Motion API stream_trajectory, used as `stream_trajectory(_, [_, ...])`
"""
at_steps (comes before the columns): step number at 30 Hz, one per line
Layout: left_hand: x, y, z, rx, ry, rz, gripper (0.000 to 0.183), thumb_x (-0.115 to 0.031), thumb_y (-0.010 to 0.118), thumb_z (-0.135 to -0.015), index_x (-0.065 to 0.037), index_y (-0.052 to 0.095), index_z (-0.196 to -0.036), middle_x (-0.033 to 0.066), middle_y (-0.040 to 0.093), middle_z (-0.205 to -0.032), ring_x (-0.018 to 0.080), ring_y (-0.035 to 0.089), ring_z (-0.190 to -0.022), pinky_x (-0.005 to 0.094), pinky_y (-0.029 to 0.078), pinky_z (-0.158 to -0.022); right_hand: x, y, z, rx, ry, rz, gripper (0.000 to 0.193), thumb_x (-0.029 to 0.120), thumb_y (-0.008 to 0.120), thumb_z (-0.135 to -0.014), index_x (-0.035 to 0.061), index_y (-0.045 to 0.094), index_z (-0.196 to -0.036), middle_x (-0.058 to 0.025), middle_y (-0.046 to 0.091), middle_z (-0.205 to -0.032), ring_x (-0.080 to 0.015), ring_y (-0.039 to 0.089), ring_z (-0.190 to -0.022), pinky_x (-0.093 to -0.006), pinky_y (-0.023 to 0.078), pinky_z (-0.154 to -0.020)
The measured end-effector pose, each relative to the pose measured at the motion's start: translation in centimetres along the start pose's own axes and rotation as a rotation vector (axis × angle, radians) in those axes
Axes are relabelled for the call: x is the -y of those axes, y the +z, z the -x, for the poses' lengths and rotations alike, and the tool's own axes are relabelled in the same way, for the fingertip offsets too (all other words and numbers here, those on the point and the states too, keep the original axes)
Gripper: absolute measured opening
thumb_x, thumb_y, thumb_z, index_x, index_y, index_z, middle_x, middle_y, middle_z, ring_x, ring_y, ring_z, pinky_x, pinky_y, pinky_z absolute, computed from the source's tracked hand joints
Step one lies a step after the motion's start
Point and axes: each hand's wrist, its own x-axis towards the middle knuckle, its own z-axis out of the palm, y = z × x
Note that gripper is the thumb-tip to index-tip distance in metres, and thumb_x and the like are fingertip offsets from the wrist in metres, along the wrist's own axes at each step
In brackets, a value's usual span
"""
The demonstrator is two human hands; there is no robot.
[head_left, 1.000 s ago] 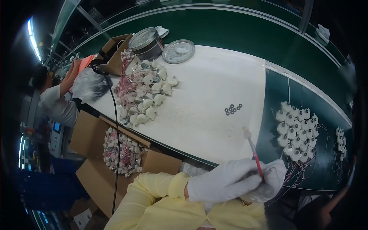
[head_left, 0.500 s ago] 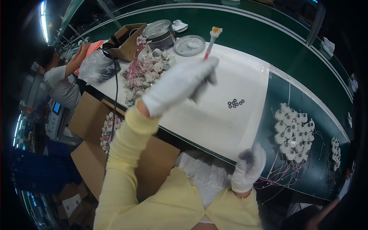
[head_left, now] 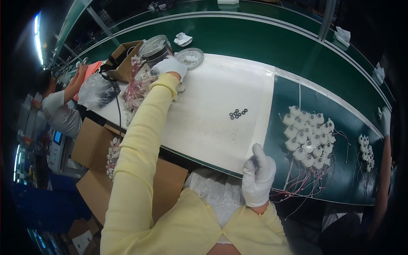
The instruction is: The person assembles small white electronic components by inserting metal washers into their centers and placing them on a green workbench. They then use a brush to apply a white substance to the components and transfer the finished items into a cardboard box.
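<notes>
My left hand [head_left: 171, 67], in a white glove, reaches to the far left of the white work surface, between the round metal tin [head_left: 154, 46] and the lid [head_left: 190, 58] with pale residue in it. Its fingers look curled, but their tips and whatever they hold are hidden. My right hand [head_left: 258, 178], also gloved, is raised at the table's near edge with thumb and fingers apart and nothing seen in it. Several small dark rings [head_left: 238, 114] lie grouped on the white surface. Beside my left forearm is a heap of white round parts with pink wires [head_left: 135, 83].
To the right, several white round parts [head_left: 309, 137] with trailing wires cover part of the green mat [head_left: 278, 95]. An open cardboard box [head_left: 91, 146] stands below the table's left side. Clear plastic [head_left: 97, 91] and a co-worker [head_left: 63, 108] are farther left; another person's arm [head_left: 384, 157] is far right.
My left hand has moved left from above the white surface to the tin and lid. The brush it held upright is out of sight now. The view has shifted slightly.
</notes>
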Motion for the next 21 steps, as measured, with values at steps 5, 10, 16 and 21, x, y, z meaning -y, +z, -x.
stream_trajectory(5, [-0.2, -1.0, 2.9, -0.432, 0.437, -0.026, 0.056, -0.040, 0.054, -0.084, -0.007, 0.048, -0.128, 0.0126, 0.062, -0.111, 0.0319, 0.061, -0.097, 0.0545, 0.044, -0.073, 0.4, -1.2, -1.6, 0.025, -0.069, 0.029, 0.035, 0.007, 0.064, -0.076, 0.0017, 0.059, -0.110, -0.0039, 0.056, -0.069, -0.0249, 0.051, -0.060, -0.0372, 0.038, -0.059])
stream_trajectory(10, [-5.0, -7.9, 11.8, -0.539, 1.161, 0.338, 0.054, -0.034, 0.062, -0.083, -0.003, 0.050, -0.126, 0.0171, 0.058, -0.114, 0.0351, 0.056, -0.104, 0.0452, 0.045, -0.086, -0.7, -1.1, -1.3, 0.015, -0.082, 0.019, 0.031, 0.009, 0.063, -0.077, 0.0021, 0.060, -0.107, -0.0063, 0.061, -0.070, -0.0271, 0.056, -0.055, -0.0359, 0.040, -0.051])
stream_trajectory(16, [-9.8, -8.3, 17.2, -0.099, 1.567, 0.203, 0.067, -0.046, 0.058, -0.084, -0.001, 0.045, -0.132, 0.0229, 0.044, -0.135, 0.0412, 0.037, -0.129, 0.0461, 0.028, -0.108, -0.3, -0.9, -1.6, -0.012, -0.030, -0.011, 0.029, 0.011, 0.065, -0.076, 0.0004, 0.061, -0.103, -0.0110, 0.064, -0.076, -0.0304, 0.061, -0.063, -0.0367, 0.047, -0.056])
stream_trajectory(21, [-12.1, -7.0, 17.5, 0.052, 1.541, 0.061, 0.082, -0.057, 0.057, -0.080, -0.001, 0.039, -0.137, 0.0241, 0.040, -0.139, 0.0440, 0.033, -0.131, 0.0489, 0.023, -0.110, -0.7, -2.5, -2.1, 0.101, 0.103, 0.169, 0.032, 0.022, 0.063, -0.079, 0.0052, 0.059, -0.107, -0.0126, 0.062, -0.090, -0.0297, 0.060, -0.075, -0.0408, 0.046, -0.064])
